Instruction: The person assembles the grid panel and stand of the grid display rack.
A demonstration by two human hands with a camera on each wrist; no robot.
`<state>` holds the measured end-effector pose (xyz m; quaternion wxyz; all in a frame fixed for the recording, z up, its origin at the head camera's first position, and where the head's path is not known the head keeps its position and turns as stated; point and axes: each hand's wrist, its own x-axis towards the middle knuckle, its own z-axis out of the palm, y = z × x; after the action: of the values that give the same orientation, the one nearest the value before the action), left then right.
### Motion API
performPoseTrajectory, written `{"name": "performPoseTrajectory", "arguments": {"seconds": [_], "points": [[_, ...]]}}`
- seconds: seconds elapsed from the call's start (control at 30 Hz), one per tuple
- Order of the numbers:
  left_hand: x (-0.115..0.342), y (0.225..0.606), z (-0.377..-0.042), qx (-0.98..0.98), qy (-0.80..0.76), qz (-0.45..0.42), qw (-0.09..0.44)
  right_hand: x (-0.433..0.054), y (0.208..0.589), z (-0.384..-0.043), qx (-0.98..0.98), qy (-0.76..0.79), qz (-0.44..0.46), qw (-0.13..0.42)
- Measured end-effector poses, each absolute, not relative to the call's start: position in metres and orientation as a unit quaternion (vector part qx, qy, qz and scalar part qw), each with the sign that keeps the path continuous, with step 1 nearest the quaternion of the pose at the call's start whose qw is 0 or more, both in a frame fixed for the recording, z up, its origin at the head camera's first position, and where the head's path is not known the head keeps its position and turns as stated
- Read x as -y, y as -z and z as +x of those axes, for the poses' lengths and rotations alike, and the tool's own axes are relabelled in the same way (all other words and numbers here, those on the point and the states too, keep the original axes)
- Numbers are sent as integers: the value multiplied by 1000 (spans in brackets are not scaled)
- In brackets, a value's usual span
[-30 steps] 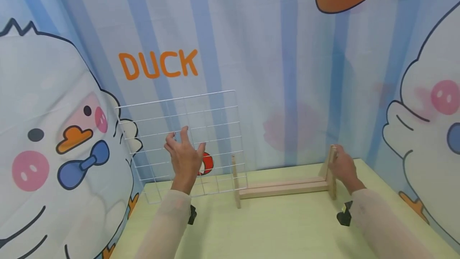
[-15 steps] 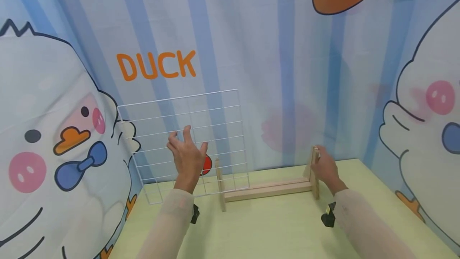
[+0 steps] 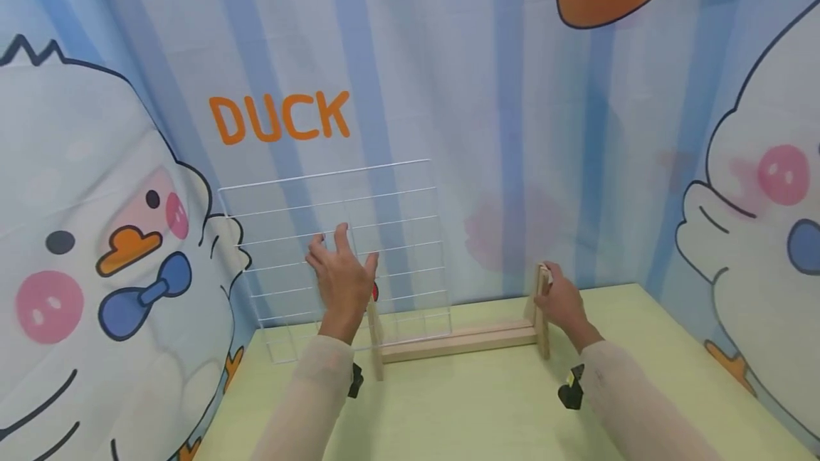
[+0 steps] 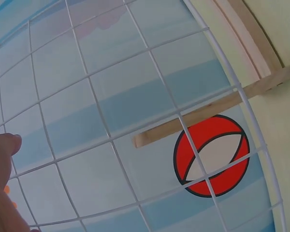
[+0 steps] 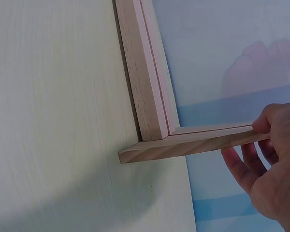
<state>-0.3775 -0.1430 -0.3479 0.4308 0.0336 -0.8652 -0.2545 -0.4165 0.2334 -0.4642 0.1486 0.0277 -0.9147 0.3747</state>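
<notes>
A white wire grid panel (image 3: 325,174) stands tilted up at the left in the head view. My left hand (image 3: 342,283) holds it with spread, bent fingers hooked at the wires near its middle. A wooden stand (image 3: 461,347), a long grooved crossbar between two upright end pieces, sits on the table at centre right. My right hand (image 3: 565,304) grips the top of its right upright; in the right wrist view the thumb and fingers of that hand (image 5: 280,159) pinch this end piece (image 5: 183,145). The stand's left upright (image 4: 183,123) shows behind the grid in the left wrist view.
The pale yellow table (image 3: 461,411) ends at a striped blue curtain (image 3: 448,91) with printed ducks, which hangs close behind the stand and grid. Small black devices (image 3: 572,388) sit at both wrists.
My right hand has moved the wooden stand left, so its left end now overlaps the grid. My left hand and the grid have shifted slightly right.
</notes>
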Motion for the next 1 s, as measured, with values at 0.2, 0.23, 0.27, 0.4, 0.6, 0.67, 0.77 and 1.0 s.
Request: {"name": "performPoseTrajectory", "arguments": {"seconds": [0.2, 0.23, 0.27, 0.4, 0.6, 0.67, 0.77, 1.0], "points": [[131, 343, -380, 865, 247, 27, 437, -237, 466, -419, 917, -372, 23, 140], [128, 341, -380, 864, 248, 27, 437, -237, 467, -419, 917, -372, 24, 139], [125, 339, -380, 864, 251, 28, 436, -237, 467, -420, 917, -373, 26, 138], [111, 332, -381, 864, 266, 25, 426, -236, 467, -420, 917, -375, 27, 136], [83, 318, -385, 859, 270, 13, 435, -234, 464, -420, 916, -375, 30, 136], [73, 312, -385, 856, 266, 8, 442, -234, 463, -421, 916, -377, 29, 134], [59, 303, -386, 851, 270, -1, 451, -234, 462, -421, 916, -377, 28, 131], [31, 288, -387, 848, 273, -6, 454, -234, 462, -419, 918, -376, 27, 126]]}}
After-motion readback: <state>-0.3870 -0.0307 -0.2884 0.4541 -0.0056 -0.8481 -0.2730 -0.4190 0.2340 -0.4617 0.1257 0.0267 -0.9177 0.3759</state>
